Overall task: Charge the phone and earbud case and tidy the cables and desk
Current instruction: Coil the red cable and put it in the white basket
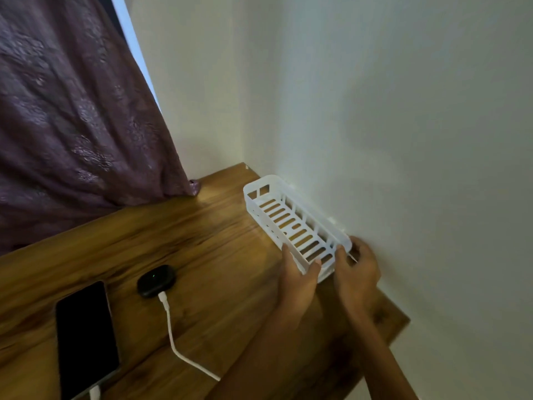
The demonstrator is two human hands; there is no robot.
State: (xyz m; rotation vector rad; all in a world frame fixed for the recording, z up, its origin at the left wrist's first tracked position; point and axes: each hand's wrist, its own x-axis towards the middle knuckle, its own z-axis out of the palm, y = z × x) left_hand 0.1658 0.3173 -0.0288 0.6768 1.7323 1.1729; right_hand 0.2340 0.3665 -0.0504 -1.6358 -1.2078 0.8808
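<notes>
The white slotted basket (pixel 294 226) lies along the wall (pixel 403 140) at the desk's (pixel 202 241) right edge; bare wood lies open to its left. Left hand (pixel 298 280) and right hand (pixel 356 274) both grip its near end; the right fingertips are hidden behind the rim. The phone (pixel 86 339), cut off below, and the black earbud case (pixel 156 280), green light lit, each have a white cable (pixel 173 336) plugged in.
</notes>
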